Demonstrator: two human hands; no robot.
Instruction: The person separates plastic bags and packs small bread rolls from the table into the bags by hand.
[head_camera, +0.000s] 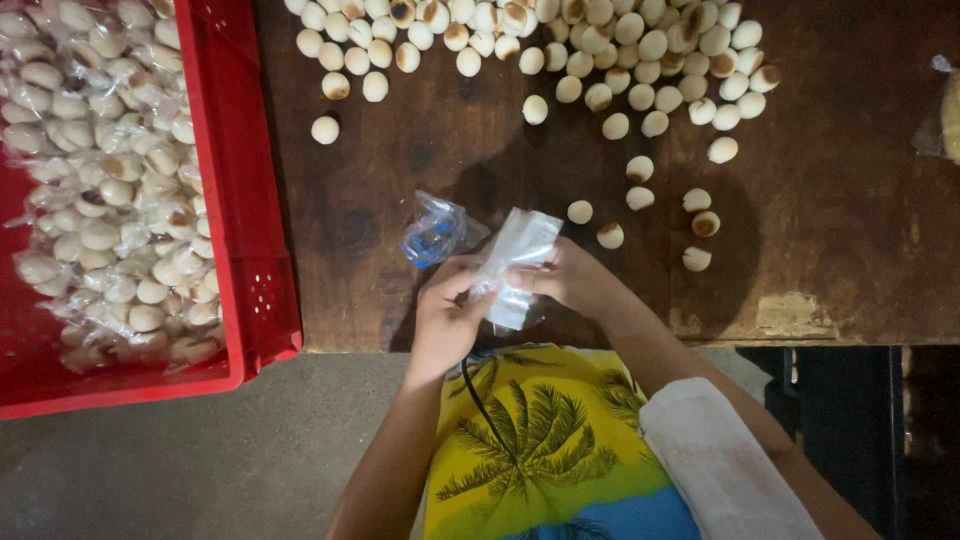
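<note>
Holding a small clear plastic bag (515, 265) between both hands at the near edge of the dark wooden table (820, 200), just above the lap. Pinching its lower left side with the left hand (445, 315), fingers curled and pressed together on the film; gripping the right side with the right hand (570, 275), thumb and fingertips closed on the plastic, apparently working the mouth apart. Looking flat and unfilled, as far as can be told, so judging this one bag as only at its opening stage, with nothing yet dropped in. Lying just beside the left hand on the table, a crumpled bit of clear wrap with a blue patch (432, 232), not being touched. Waiting loose across the far part of the table, a big scatter of small round pale biscuits (600, 50), some browned on top, with a few strays (697, 225) trailing down close to the right hand. Sitting to the left, a red plastic crate (240, 200) already piled with filled clear packets of the same biscuits (100, 180), suggesting a good share of the packing done. Judging plenty remaining, given the heap on the table. Resting on the right thigh, a white cloth-like bundle (720, 460), its purpose not clear.
</note>
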